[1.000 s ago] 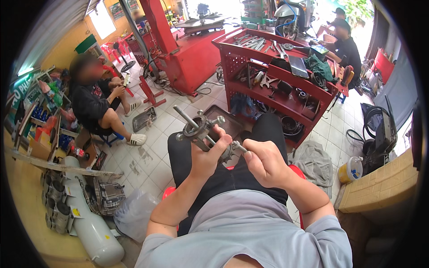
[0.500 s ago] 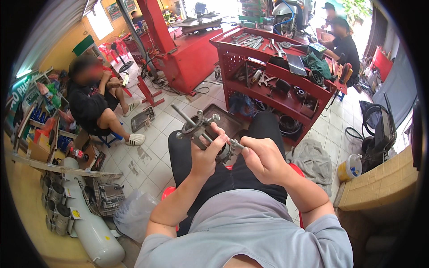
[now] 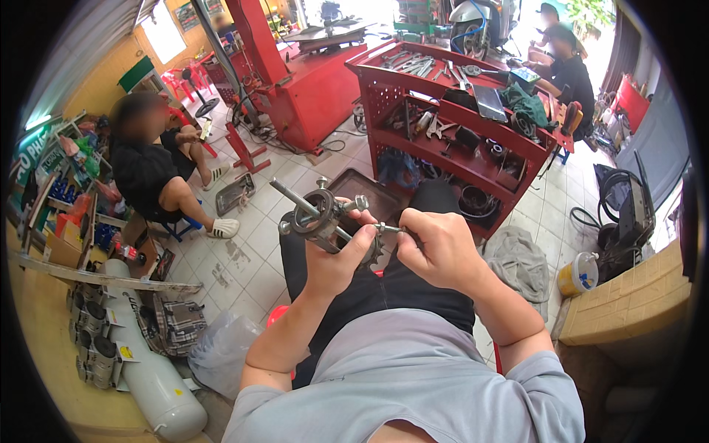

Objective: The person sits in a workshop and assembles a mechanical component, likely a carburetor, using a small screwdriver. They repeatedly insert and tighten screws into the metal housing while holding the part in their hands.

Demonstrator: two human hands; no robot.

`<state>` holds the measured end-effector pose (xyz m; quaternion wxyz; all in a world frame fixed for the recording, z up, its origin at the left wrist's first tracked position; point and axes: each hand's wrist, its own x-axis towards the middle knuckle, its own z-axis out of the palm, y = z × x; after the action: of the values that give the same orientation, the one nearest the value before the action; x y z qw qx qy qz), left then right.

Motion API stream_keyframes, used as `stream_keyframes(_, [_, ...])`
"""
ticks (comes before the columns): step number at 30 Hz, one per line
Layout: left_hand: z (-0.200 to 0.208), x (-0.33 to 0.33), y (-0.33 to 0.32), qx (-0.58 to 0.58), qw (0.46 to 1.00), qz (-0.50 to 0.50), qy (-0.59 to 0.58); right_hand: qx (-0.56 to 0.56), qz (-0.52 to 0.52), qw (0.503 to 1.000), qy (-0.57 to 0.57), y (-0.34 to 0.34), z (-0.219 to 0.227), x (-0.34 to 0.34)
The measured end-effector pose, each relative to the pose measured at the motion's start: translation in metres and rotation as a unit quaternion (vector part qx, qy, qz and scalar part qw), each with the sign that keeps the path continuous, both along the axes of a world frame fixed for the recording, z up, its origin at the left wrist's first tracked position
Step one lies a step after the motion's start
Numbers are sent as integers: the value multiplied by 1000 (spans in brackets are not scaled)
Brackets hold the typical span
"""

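Above my lap, my left hand (image 3: 336, 258) is closed around a grey metal tool (image 3: 323, 221) with a ring-shaped body. A long rod (image 3: 294, 196) sticks out of its far left side, and several bolts stand around its rim. Close by on the right, my right hand (image 3: 437, 247) pinches the end of a thin bolt (image 3: 389, 229) between thumb and fingers. The bolt points left toward the tool; whether it is seated in the tool I cannot tell. A toothed metal edge (image 3: 375, 257) shows under my left thumb. My fingers hide part of the tool.
Ahead stands a red tool cart (image 3: 450, 125) bearing wrenches and a dark tray-like pad. A shallow metal tray (image 3: 362, 188) lies on the floor beyond my knees. At left a person (image 3: 151, 162) sits on a stool. A grey cloth (image 3: 515, 262) and a white bucket (image 3: 578, 275) are at right.
The tool has shifted a little to the left and its rod lies lower. My right hand has turned slightly and moved up with the bolt. The seated person's arm has moved lower.
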<state>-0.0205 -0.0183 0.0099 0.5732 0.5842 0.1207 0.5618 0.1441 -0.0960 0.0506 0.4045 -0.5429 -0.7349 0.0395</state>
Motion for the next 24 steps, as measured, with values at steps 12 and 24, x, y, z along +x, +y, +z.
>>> stream_keyframes(12, [-3,-1,3,21,1000,14,3,-188,169,879,404,3,2,3])
stream_keyframes(24, [-3,4,4,12,999,21,-21,-198,200,871,403,6,2,5])
